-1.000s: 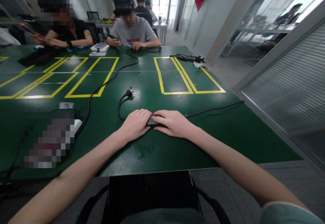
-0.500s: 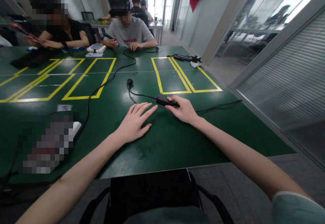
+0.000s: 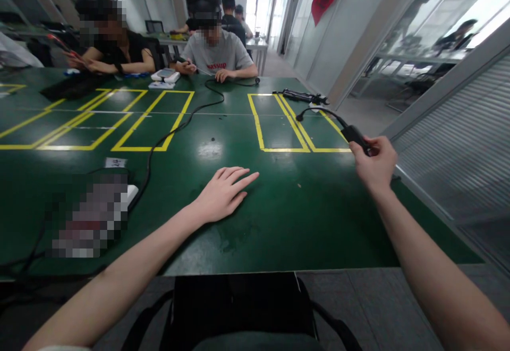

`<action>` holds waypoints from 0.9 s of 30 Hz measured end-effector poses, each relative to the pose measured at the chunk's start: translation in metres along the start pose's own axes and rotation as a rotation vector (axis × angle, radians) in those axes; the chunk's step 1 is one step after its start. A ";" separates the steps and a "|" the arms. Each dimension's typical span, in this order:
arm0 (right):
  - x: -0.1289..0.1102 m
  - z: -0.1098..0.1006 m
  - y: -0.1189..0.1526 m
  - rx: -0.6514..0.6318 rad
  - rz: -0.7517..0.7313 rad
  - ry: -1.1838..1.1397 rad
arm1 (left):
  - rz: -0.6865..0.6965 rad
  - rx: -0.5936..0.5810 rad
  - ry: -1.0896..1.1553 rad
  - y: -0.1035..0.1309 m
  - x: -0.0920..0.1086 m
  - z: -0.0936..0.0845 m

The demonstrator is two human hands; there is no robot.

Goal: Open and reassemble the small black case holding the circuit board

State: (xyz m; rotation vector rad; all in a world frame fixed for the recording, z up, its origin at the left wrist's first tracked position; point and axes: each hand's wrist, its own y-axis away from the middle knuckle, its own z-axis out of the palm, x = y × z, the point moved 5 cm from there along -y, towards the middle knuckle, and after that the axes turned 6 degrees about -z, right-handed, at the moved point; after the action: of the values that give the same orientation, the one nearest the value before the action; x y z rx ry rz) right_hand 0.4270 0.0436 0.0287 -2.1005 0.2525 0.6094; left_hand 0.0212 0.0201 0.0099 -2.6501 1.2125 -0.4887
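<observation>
Near the table's right edge, my right hand [image 3: 376, 165] is closed on a black box-shaped adapter [image 3: 356, 137]. A short black cable [image 3: 329, 110] curves from the adapter to a round black plug [image 3: 299, 118] over the yellow tape lines. My left hand [image 3: 225, 194] lies palm down on the green table [image 3: 287, 223], fingers spread, holding nothing. A black folded stand-like item [image 3: 300, 96] rests at the far right of the table, beyond the plug.
Across the table sit a person in a grey shirt [image 3: 235, 56] and a person in black [image 3: 135, 51]. A blurred-out object [image 3: 93, 213] lies at the left beside a long black cable [image 3: 149, 168]. White devices [image 3: 165, 76] are near the far edge.
My right hand has carried the adapter, with its cable and plug, to the right, off the middle of the table. My left hand stays flat on the table. The view has shifted slightly.
</observation>
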 end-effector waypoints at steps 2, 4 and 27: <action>0.000 0.008 0.008 -0.089 0.001 0.024 | -0.012 -0.003 0.009 -0.001 -0.002 0.000; 0.000 0.023 0.014 -0.217 -0.007 0.060 | -0.022 -0.003 0.020 -0.001 -0.004 0.000; 0.039 0.090 -0.008 -0.403 -0.030 0.057 | -0.069 -0.015 0.049 0.004 -0.019 0.000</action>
State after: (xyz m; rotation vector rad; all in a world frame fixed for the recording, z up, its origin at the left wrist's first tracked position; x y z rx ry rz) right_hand 0.4338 0.1242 -0.0277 -2.5066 0.1367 0.6217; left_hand 0.0071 0.0321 0.0046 -2.7153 1.1452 -0.5613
